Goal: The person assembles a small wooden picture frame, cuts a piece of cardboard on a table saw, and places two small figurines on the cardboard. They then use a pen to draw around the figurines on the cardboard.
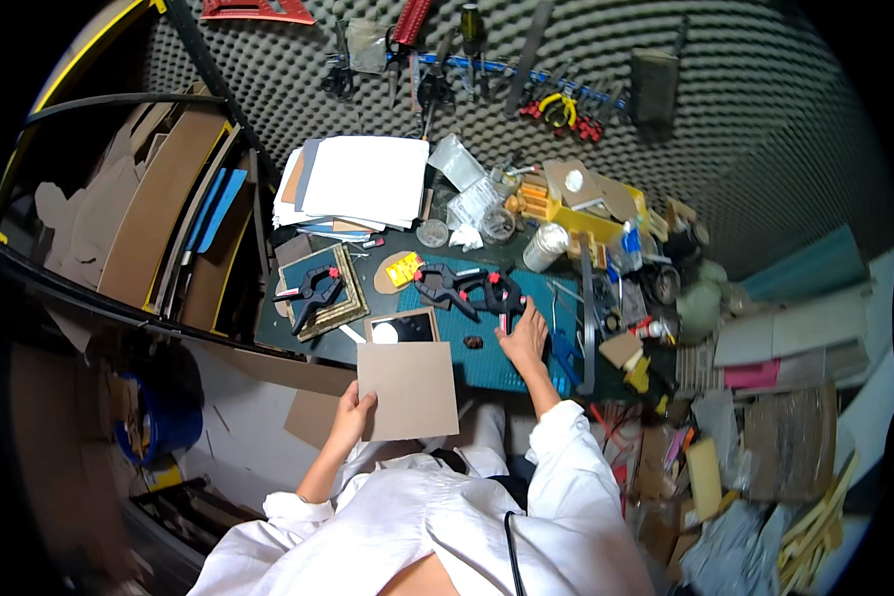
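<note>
My left hand (pixel 350 415) grips a flat beige square board (pixel 407 392) by its left edge, in front of the bench. Over the right part of the teal cutting mat (pixel 546 280), my right hand (pixel 526 340) has its fingers stretched out and apart. It is beside the handle of a black spring clamp (pixel 505 296); whether it touches the clamp I cannot tell. Another black clamp (pixel 445 286) lies just left of that one. A third clamp (pixel 318 288) rests on a gold-edged frame (pixel 351 304). Behind the board, a small brown frame (pixel 433 323) is partly covered.
A yellow packet (pixel 404 269) and a small dark lump (pixel 474 342) lie near the clamps. Paper sheets (pixel 368 179) are stacked at the back left. A can (pixel 545 246), a metal ruler (pixel 588 328) and clutter crowd the right. A blue bucket (pixel 174 417) stands on the left floor.
</note>
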Action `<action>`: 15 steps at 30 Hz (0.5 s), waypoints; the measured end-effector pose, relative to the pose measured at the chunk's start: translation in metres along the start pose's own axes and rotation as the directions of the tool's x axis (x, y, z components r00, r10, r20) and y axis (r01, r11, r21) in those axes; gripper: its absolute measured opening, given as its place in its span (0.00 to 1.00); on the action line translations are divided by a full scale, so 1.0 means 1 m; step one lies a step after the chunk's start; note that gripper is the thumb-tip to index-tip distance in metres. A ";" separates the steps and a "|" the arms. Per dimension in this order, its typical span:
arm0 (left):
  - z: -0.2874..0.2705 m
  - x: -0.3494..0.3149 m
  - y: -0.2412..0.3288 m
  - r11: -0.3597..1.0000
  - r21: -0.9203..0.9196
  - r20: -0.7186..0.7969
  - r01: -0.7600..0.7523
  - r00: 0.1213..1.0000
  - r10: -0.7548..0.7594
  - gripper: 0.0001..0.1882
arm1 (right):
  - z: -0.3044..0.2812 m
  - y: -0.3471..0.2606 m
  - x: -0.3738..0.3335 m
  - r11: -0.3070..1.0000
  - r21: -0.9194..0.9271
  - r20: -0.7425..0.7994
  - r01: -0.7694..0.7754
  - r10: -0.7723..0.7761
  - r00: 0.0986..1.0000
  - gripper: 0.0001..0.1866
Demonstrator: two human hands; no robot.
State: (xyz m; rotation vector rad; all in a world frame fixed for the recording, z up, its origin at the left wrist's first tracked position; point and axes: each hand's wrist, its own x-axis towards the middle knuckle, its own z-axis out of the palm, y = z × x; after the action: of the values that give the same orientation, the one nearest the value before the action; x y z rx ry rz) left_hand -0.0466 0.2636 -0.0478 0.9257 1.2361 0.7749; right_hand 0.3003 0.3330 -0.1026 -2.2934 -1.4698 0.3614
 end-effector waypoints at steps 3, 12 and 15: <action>0.025 0.003 -0.009 0.999 -0.028 -0.146 0.034 0.989 -0.038 0.16 | 0.030 0.021 0.039 0.989 -0.142 0.131 0.030 -0.011 0.991 0.59; 0.110 -0.014 -0.019 0.983 -0.141 -0.353 0.114 0.922 -0.157 0.17 | 0.046 0.021 0.073 0.946 -0.058 0.100 0.320 -0.313 0.944 0.52; 0.123 -0.017 -0.017 0.983 -0.139 -0.396 0.117 0.904 -0.163 0.17 | 0.052 0.008 0.084 0.959 -0.013 0.192 0.283 -0.275 0.942 0.50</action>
State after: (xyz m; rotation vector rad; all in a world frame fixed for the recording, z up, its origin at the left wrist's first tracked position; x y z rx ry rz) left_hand 0.0712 0.2212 -0.0465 0.5891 1.5859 0.9407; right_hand 0.3201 0.4156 -0.1527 -2.0858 -1.8837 0.4789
